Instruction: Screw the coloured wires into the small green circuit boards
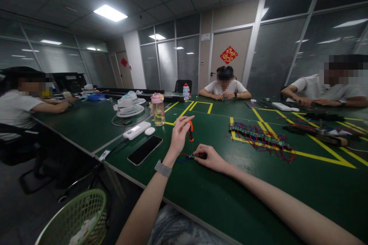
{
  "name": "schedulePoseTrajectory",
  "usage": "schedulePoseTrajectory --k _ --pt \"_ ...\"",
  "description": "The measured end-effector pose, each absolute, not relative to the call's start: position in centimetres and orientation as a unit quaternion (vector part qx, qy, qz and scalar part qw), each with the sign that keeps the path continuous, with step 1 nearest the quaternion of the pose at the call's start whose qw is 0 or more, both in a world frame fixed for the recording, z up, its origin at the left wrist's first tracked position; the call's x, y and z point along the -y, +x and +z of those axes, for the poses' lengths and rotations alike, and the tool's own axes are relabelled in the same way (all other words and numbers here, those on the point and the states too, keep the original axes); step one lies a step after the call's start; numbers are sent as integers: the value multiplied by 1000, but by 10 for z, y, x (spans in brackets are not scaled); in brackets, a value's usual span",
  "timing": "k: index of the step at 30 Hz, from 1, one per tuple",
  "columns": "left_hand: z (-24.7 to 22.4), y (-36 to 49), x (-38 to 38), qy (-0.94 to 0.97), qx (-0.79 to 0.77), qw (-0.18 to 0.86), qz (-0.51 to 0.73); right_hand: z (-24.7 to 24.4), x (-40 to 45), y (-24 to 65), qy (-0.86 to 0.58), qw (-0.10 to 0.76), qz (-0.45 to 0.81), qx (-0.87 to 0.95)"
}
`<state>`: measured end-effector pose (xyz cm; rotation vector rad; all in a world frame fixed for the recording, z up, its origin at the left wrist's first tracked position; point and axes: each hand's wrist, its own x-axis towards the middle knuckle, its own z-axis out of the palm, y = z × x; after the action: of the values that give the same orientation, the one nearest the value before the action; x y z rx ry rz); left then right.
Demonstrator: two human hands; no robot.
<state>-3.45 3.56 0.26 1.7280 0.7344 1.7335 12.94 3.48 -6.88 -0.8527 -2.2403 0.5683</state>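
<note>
An orange and black screwdriver (191, 131) stands nearly upright, its thin shaft pointing down at a small green part (191, 157) with red and blue wires on the table. My left hand (181, 132) is at the screwdriver's handle, with fingers closed around its upper end. Low on the table, my right hand (208, 157) pinches the small wired part from the right. The screwdriver's tip meets or nearly meets that part; the exact contact is too small to tell. A black phone (145, 150) lies left of my left wrist.
Green table (230, 199) with yellow tape lines. Wired boards (261, 138) lie to the right. A pink-lidded bottle (158, 111), a white power strip (137, 130) and a small fan (129, 107) stand left. Three people sit around the table; a green basket (77, 214) is below left.
</note>
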Motion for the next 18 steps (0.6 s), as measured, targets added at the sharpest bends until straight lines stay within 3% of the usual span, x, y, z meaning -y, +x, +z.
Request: schedulePoseTrajectory --k 4,10,15,18 --pt "2 -33 -37 618 -249 390 636 -68 -35 129 -327 334 217 857" --pt "2 -34 -37 627 -320 250 665 -68 -35 129 -327 336 212 858" --pt "1 -34 -38 619 -267 350 651 -69 -33 130 -322 334 213 860" --pt "2 -34 -36 631 -286 309 651 -70 -33 130 -319 340 212 859"
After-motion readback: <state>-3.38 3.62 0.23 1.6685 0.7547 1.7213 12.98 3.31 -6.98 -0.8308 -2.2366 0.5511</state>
